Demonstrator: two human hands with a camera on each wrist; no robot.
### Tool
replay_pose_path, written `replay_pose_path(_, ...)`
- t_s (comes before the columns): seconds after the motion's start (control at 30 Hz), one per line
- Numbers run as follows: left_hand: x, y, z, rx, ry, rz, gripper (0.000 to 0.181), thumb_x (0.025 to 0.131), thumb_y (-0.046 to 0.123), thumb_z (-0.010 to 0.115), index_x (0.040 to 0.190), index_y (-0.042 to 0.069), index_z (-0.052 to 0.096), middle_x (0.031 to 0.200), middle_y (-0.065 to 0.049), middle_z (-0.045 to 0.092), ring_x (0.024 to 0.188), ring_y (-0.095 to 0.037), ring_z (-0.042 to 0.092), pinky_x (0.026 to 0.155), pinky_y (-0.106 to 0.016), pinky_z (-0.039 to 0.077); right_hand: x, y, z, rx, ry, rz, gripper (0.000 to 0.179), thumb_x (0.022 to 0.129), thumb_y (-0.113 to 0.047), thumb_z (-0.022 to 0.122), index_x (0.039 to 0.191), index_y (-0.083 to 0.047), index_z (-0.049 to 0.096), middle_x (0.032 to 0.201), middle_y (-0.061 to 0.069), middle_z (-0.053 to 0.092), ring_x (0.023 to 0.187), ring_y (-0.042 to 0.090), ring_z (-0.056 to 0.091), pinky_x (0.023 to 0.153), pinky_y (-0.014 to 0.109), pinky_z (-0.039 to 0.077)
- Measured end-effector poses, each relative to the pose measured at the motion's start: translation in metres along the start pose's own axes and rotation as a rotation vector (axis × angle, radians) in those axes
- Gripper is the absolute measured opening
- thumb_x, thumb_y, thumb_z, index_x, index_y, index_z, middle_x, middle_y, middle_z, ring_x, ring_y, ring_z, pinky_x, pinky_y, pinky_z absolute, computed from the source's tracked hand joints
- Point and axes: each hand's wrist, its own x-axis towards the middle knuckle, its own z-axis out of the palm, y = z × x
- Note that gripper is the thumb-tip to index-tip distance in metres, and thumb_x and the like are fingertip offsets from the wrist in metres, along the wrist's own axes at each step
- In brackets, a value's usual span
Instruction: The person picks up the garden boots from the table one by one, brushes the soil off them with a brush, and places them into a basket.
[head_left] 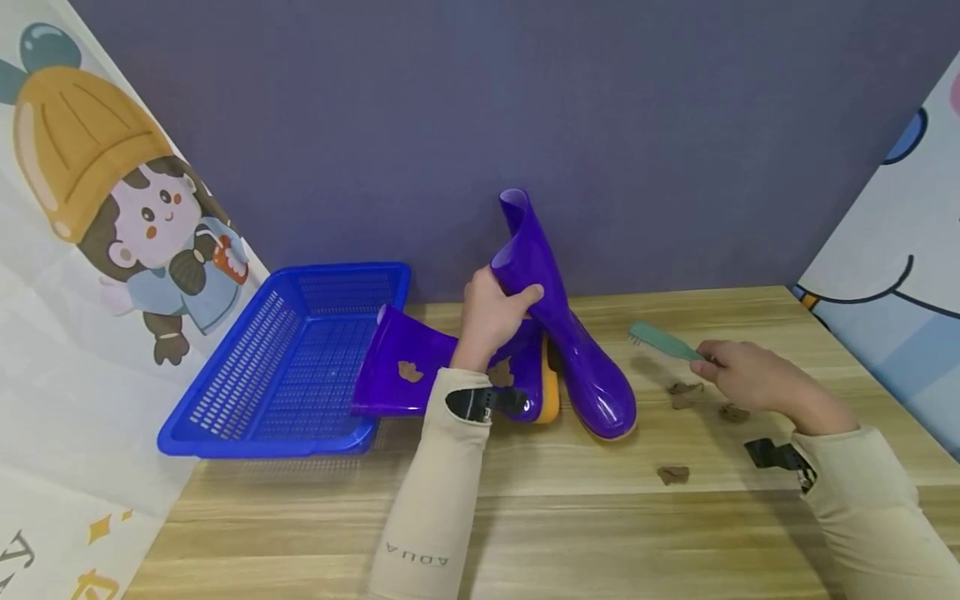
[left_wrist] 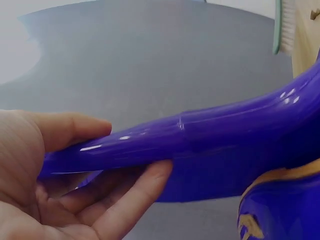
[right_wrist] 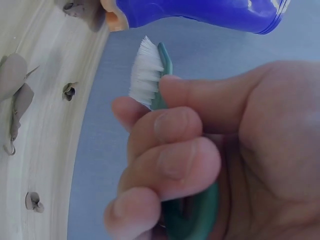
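My left hand (head_left: 489,317) grips the shaft of a glossy purple rain boot (head_left: 596,375), which leans with its opening up and its toe toward me. In the left wrist view, thumb and fingers lie on both sides of the boot's shaft (left_wrist: 215,125). A second purple rain boot (head_left: 382,379) lies on its side beneath, partly hidden by my left arm, with brown patches (head_left: 410,372) on it and an orange sole. To the right, my right hand (head_left: 761,383) holds a green scrubbing brush (head_left: 663,340) above the table, apart from the boots. Its white bristles (right_wrist: 146,72) show in the right wrist view.
A blue plastic basket (head_left: 266,446) with slotted walls stands at the left. Several brown scraps, one of them a crumpled piece (head_left: 672,474), lie on the wooden table (head_left: 585,542) at the right. A grey panel (head_left: 450,125) rises behind, with printed sheets at both sides.
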Motion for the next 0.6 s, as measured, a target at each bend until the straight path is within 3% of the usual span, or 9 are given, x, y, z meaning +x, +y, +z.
replay_pose_path(0.03,-0.001,0.001,0.001,0.003,0.005,0.01,0.034,0.088,0.017,0.078,0.114,-0.001,0.066,0.101,-0.018,0.075,0.078,-0.027,0.077,0.067,-0.032,0.064,0.0,-0.001,0.0,0.013,0.0,0.003,0.029,0.111,-0.021,0.04,0.11,0.001,0.058,0.07,0.002,0.043,0.06,0.017,0.039,0.057,0.033,0.033)
replay_pose_path(0.13,-0.003,0.001,0.006,0.002,0.024,0.028,0.029,0.089,0.015,0.076,0.112,-0.001,0.067,0.098,-0.017,0.076,0.075,-0.025,0.076,0.065,-0.029,0.062,-0.001,-0.002,0.0,0.023,0.016,-0.004,0.029,0.111,-0.023,0.04,0.11,0.0,0.058,0.07,0.001,0.043,0.06,0.016,0.038,0.057,0.032,0.032)
replay_pose_path(0.37,-0.005,0.003,0.018,-0.116,0.071,0.056,0.02,0.09,0.007,0.074,0.108,-0.002,0.071,0.098,-0.018,0.076,0.075,-0.019,0.072,0.066,-0.028,0.061,0.0,-0.003,0.001,0.033,0.011,-0.001,0.028,0.111,-0.023,0.041,0.106,-0.002,0.058,0.069,0.0,0.04,0.058,0.014,0.035,0.056,0.031,0.032)
replay_pose_path(0.6,-0.011,0.009,0.029,-0.203,0.047,0.09,0.02,0.09,0.004,0.073,0.109,-0.003,0.07,0.097,-0.017,0.076,0.072,-0.013,0.066,0.065,-0.027,0.06,-0.001,-0.003,0.001,0.032,0.026,-0.001,0.029,0.111,-0.023,0.041,0.111,0.0,0.059,0.069,0.0,0.042,0.06,0.015,0.037,0.057,0.032,0.032)
